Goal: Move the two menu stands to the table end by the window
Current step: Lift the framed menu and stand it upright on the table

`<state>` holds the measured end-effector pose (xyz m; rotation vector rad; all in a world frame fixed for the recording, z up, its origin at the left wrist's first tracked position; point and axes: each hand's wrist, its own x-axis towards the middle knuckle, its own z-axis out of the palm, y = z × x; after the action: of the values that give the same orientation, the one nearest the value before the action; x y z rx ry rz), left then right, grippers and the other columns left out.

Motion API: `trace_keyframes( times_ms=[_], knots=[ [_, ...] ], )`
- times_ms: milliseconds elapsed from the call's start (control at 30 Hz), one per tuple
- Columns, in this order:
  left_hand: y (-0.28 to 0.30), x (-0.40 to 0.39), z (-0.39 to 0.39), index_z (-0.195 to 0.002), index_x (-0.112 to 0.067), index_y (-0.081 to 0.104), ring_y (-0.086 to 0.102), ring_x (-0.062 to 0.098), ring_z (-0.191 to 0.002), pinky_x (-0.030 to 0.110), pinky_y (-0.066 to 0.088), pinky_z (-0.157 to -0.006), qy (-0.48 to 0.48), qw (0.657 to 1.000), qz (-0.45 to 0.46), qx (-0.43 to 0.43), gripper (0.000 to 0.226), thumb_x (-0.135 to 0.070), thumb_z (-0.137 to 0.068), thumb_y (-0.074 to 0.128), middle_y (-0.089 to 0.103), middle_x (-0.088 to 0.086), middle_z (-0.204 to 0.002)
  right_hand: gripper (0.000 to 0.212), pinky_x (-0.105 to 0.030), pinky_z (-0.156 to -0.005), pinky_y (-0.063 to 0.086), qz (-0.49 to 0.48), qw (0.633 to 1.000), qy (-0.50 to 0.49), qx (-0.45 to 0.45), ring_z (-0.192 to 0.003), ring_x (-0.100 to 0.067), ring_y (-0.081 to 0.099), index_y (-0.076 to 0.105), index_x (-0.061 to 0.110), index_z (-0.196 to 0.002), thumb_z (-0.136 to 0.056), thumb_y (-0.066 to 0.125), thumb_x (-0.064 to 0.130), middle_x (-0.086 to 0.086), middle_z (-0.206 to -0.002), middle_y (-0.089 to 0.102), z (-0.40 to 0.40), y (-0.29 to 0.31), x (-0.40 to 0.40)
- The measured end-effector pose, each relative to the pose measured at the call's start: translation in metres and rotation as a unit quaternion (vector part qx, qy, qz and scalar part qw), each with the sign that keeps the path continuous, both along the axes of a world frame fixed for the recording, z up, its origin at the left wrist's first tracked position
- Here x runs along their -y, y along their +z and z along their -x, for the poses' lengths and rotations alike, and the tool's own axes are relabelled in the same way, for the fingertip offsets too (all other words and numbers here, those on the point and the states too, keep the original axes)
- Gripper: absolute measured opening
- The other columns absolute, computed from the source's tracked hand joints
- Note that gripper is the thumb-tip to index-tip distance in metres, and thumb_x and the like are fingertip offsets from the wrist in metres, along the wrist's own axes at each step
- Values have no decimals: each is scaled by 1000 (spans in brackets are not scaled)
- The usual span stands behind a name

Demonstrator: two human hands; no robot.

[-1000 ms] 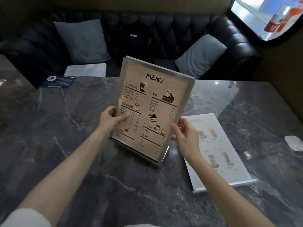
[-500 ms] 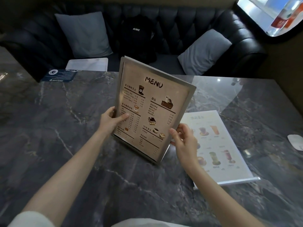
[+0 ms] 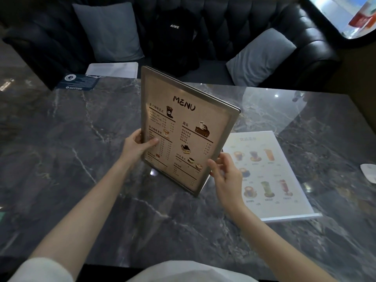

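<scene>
**Brown menu stand held upright in both hands over the marble table**

From the head camera we look down at a dark marble table [image 3: 71,139] with pale veins. In the middle of the view we hold the brown menu stand [image 3: 183,131], a metal-framed board headed "MENU", upright and slightly turned, its lower corner close to the tabletop; we cannot tell whether it touches. Our left hand [image 3: 136,148] pinches the stand's left edge, thumb across the printed face and fingers behind. Our right hand [image 3: 225,174] grips the lower right edge, thumb at the front of the frame, the other fingers loosely curled behind it.

Just right of that hand, the white menu stand [image 3: 270,174] with pictured drinks lies flat on the table, well short of the window [image 3: 345,15] seen at the upper right corner. A small white object [image 3: 369,173] sits at the right edge of the table. A dark blue card [image 3: 78,82] rests at the far edge. Beyond it stands a black tufted sofa [image 3: 234,27] with two grey cushions [image 3: 109,31] and a black bag [image 3: 175,41] marked "AIWE".
</scene>
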<state>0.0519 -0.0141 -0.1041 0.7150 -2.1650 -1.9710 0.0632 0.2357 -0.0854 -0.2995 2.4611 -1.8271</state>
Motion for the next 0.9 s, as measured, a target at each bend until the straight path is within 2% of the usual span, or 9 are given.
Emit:
trace_keyframes(
  times_ms=[133, 200, 300, 433, 500, 633, 733, 833, 900],
  knots=[
    [-2, 1, 0, -99, -25, 59, 62, 5, -95, 17, 55, -68, 1, 1000, 5, 6, 29, -11, -77, 70, 66, -9, -101, 18, -37, -74, 57, -34, 999, 26, 0, -84, -16, 64, 48, 37, -83, -89, 55, 22, 7, -86, 64, 6, 0, -7],
    [-2, 2, -1, -107, -19, 59, 62, 5, -96, 20, 53, -75, 0, 1000, 6, 14, 33, -10, -77, 70, 66, -9, -102, 5, -23, -72, 54, -52, 998, 46, 2, -84, -13, 63, 52, 26, -89, -88, 56, 23, 5, -89, 65, 9, 1, -11],
    [3, 1, -2, -119, -13, 56, 60, 6, -98, 25, 50, -82, -10, 999, 10, 30, 44, -11, -77, 70, 64, -10, -103, 13, -10, -70, 50, -90, 993, 81, 0, -86, -9, 63, 55, 15, -99, -88, 56, 23, 4, -95, 67, 16, 6, -17],
    [20, -16, -7, -125, -14, 51, 56, 1, -93, 17, 45, -78, 7, 998, 23, 49, 44, -17, -83, 64, 59, -17, -101, 23, -43, -82, 55, -173, 973, 151, -11, -95, -25, 66, 53, 6, -105, -88, 56, 22, -9, -107, 70, 28, 17, -20],
    [32, -32, -11, -128, -12, 49, 51, 5, -101, 15, 41, -78, 41, 997, 48, 48, 42, -22, -89, 57, 55, -14, -110, 26, -48, -81, 53, -236, 951, 200, -28, -96, -31, 64, 51, 3, -105, -89, 54, 22, -14, -106, 70, 36, 26, -24],
    [51, -65, -26, -124, -3, 54, 52, 13, -103, 21, 37, -86, 135, 962, 238, 19, 35, -21, -95, 47, 60, 5, -117, 21, -48, -79, 52, -348, 883, 305, -79, -94, -36, 62, 52, 5, -104, -93, 47, 23, -18, -102, 69, 53, 43, -37],
    [57, -82, -42, -103, 0, 65, 59, 21, -87, 28, 43, -76, 150, 931, 331, -30, 26, -17, -94, 48, 68, 18, -101, 21, -47, -74, 51, -433, 831, 325, -133, -89, -38, 60, 52, 5, -101, -93, 41, 21, -20, -97, 67, 57, 57, -44],
    [64, -174, -42, -77, 0, 65, 57, 22, -67, 24, 39, -63, 115, 893, 422, -105, 23, -12, -91, 51, 65, 13, -74, 23, -37, -66, 45, -494, 792, 314, -171, -94, -36, 59, 52, 6, -104, -94, 39, 22, -17, -102, 65, 79, 62, -123],
    [65, -194, -49, -73, -1, 64, 52, 15, -65, 21, 38, -63, 86, 860, 477, -156, 23, -13, -88, 51, 62, 6, -68, 22, -39, -74, 45, -507, 790, 300, -169, -100, -34, 56, 52, 8, -107, -94, 41, 21, -14, -109, 63, 85, 50, -138]
  ],
)
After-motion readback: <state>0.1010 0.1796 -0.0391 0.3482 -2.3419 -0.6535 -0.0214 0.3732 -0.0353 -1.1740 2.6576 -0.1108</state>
